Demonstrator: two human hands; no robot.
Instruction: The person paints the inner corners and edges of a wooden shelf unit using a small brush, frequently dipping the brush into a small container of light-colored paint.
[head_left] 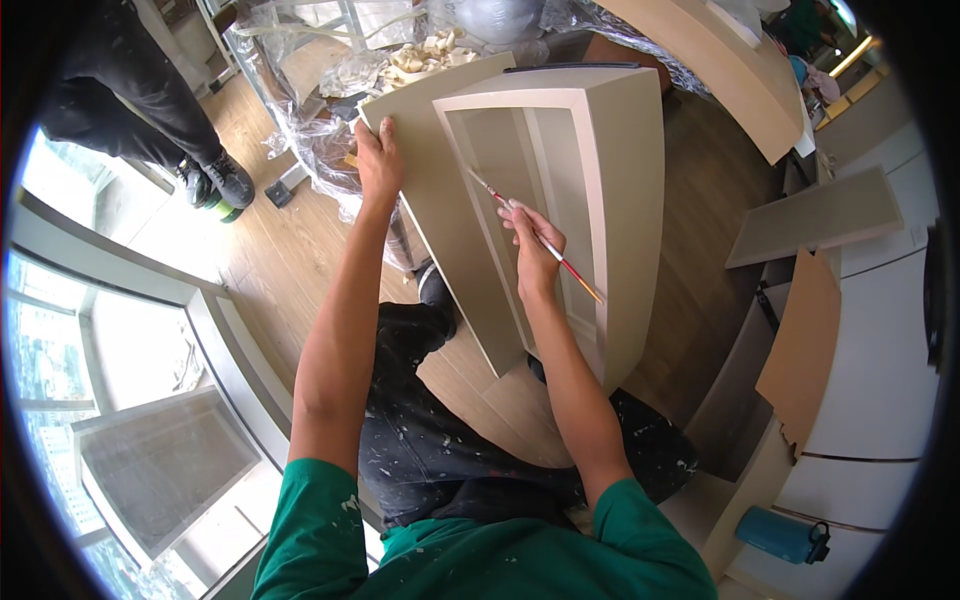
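Observation:
A beige cabinet (628, 210) with a pale framed front stands before me, with a flat beige door panel (445, 230) along its left side. My left hand (380, 165) grips the outer edge of that panel near its upper end. In my right hand (535, 240) is a thin paintbrush (572, 270) with a red and white handle, pinched between the fingers. Its bristle tip points up and left, over the recessed part of the framed front. Whether the bristles touch the surface I cannot tell.
Clear plastic sheeting (335, 170) and crumpled masking tape (425, 58) lie beyond the panel. Another person's legs (135, 95) stand at the far left. A cardboard sheet (800, 340) leans at right, near a blue bottle (775, 535). A framed panel (165, 465) rests by the window.

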